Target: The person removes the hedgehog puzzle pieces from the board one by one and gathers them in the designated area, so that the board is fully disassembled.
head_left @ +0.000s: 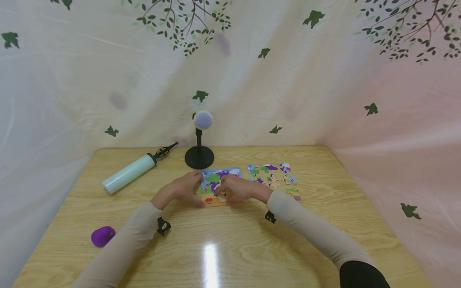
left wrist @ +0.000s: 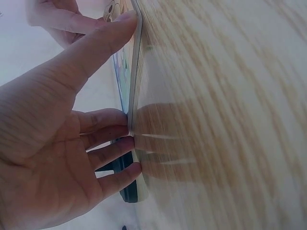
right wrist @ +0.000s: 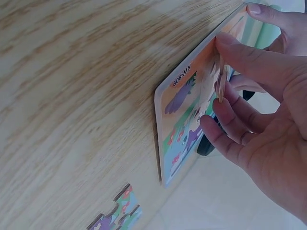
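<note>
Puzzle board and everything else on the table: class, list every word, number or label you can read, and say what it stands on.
"KW-809" (last characters uncertain): black print in a white oval on the orange corner of the puzzle board, right wrist view.
Loose puzzle pieces, pump, purple object: no readable text.

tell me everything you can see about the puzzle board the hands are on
The puzzle board is a thin, flat, round-cornered rectangle with a colourful cartoon print and an orange border. It lies flat on the table, before a black stand. The left hand steadies its left edge; the right hand pinches a piece over it.
</note>
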`<action>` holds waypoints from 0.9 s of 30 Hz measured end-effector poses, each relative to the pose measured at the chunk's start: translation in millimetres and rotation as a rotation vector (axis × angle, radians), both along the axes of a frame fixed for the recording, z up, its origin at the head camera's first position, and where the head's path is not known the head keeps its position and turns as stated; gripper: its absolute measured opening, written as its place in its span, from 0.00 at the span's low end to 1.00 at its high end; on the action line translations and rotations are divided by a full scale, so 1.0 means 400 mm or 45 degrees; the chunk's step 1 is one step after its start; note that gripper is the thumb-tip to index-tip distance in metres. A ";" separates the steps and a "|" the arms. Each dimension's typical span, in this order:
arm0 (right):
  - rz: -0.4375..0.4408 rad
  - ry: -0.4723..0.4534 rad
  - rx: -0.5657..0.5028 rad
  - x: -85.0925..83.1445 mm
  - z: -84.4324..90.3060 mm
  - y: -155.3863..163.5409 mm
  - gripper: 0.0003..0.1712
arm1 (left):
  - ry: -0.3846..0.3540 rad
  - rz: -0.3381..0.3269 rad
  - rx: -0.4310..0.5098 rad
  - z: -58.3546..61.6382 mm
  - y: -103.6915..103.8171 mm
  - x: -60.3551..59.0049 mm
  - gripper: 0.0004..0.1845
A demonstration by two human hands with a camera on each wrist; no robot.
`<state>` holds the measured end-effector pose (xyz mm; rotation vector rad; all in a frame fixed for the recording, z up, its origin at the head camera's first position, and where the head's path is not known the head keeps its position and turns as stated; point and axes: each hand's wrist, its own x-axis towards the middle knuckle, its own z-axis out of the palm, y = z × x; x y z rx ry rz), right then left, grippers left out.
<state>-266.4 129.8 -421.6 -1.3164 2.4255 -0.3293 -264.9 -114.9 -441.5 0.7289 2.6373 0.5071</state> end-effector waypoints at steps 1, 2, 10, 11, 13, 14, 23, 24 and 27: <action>0.001 -0.001 -0.002 0.001 0.001 0.000 0.25 | -0.001 -0.001 0.002 0.000 0.000 0.000 0.51; 0.000 -0.005 -0.001 0.002 0.002 0.000 0.25 | 0.002 -0.005 0.004 0.000 0.001 0.000 0.51; -0.006 -0.040 0.003 0.003 0.005 0.001 0.25 | 0.005 -0.013 0.008 0.000 0.002 0.002 0.50; 0.000 -0.042 -0.002 0.002 0.005 0.001 0.25 | 0.006 -0.014 0.006 0.000 0.002 0.002 0.50; 0.015 -0.041 -0.007 0.000 0.004 0.002 0.25 | 0.008 -0.013 0.004 0.000 0.002 0.002 0.51; 0.021 -0.043 -0.007 0.000 0.003 0.003 0.25 | 0.009 -0.012 0.004 0.001 0.002 0.002 0.50; 0.031 -0.065 0.018 -0.005 0.003 0.006 0.25 | 0.004 -0.008 0.004 0.004 0.001 0.001 0.50; 0.028 -0.065 0.018 -0.005 0.004 0.006 0.26 | -0.003 -0.005 0.004 0.005 0.001 0.002 0.50; 0.020 -0.053 0.017 -0.004 0.003 0.007 0.26 | -0.008 -0.008 0.004 0.008 0.002 0.004 0.50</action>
